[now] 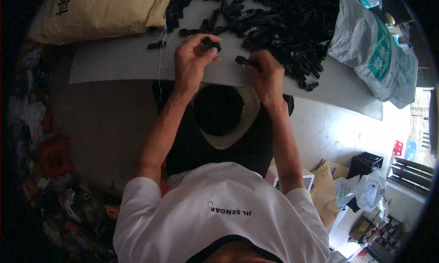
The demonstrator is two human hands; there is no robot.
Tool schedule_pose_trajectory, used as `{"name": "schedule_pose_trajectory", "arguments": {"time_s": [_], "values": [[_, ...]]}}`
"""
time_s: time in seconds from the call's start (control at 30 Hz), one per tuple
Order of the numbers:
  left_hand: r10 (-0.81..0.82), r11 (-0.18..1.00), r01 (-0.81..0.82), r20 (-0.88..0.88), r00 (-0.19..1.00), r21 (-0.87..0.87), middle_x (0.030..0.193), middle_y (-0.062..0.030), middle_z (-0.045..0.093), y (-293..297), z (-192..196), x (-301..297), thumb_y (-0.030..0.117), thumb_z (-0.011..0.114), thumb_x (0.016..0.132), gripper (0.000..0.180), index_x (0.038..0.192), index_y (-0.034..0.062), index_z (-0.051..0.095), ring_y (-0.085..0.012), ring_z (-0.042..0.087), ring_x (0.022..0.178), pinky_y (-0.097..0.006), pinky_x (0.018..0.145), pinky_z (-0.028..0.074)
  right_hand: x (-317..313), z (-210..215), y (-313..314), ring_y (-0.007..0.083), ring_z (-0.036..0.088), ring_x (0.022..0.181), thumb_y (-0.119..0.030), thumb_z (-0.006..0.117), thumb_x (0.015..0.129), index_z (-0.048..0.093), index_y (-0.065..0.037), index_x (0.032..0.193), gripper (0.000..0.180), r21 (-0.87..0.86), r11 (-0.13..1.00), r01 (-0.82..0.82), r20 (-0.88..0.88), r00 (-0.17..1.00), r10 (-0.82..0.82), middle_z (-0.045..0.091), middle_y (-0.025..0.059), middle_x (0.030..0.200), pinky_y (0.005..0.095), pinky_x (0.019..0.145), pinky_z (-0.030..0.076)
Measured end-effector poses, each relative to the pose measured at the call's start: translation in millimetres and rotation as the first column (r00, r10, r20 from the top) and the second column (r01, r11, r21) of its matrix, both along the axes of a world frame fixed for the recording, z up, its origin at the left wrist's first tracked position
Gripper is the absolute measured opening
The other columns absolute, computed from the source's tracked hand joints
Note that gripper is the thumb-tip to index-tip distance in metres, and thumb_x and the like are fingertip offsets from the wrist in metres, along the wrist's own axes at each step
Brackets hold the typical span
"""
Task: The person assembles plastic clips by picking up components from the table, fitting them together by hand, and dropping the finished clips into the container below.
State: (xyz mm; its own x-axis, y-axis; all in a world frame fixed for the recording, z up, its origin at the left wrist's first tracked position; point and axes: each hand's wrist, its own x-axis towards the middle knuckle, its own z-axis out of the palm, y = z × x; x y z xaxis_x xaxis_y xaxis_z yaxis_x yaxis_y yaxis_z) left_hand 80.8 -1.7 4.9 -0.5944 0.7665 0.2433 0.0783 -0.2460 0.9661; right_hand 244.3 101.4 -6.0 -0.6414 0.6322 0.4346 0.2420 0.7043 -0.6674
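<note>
Over the near edge of the grey table [123,64], my left hand [192,59] pinches a small black plastic part [211,44] between thumb and fingers. Close by on the right, my right hand [267,75] is closed round another black plastic piece [244,60], whose knobbed end points toward the left hand. The two pieces are apart. Beyond both hands spreads a big heap of similar black plastic parts [283,25]. In my lap, between the legs, sits a light-rimmed container [249,109] filled with small dark pieces.
A brown paper sack [100,11] lies at the far left of the table, with a white string [160,61] hanging over the edge. A clear plastic bag [359,48] borders the heap on the right. Cardboard and bags [327,194] stand right, and a red crate [55,155] left.
</note>
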Motion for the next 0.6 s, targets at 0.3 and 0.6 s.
{"name": "schedule_pose_trajectory", "arguments": {"time_s": [0.3,0.6], "values": [[-0.271,0.962,0.267,0.348,0.897,0.062,0.094,-0.0068,0.062,-15.9,1.2,24.3,-0.008,0.054,0.082,0.021,0.1,0.0005,0.062,-0.0127,0.062,0.085,-0.028,0.074,0.057,-5.2,13.0,-27.9,0.0154,0.06,0.068,0.01,0.068,0.071,0.057,-0.002,0.087,0.023,-0.235,0.95,-0.207,-0.346,0.931,0.118,0.059,0.0075,0.084,0.0272,0.057,0.048],[-0.288,0.948,0.314,0.283,0.915,-0.051,0.091,-0.0056,0.059,-29.4,9.3,25.1,-0.003,0.057,0.084,0.015,0.098,0.0013,0.058,-0.0117,0.061,0.084,-0.027,0.075,0.056,1.2,16.9,-35.0,0.0131,0.061,0.079,0.009,0.069,0.073,0.058,-0.003,0.088,0.022,-0.089,0.964,-0.25,-0.228,0.948,0.224,0.057,0.0048,0.088,0.0252,0.067,0.051]]}}
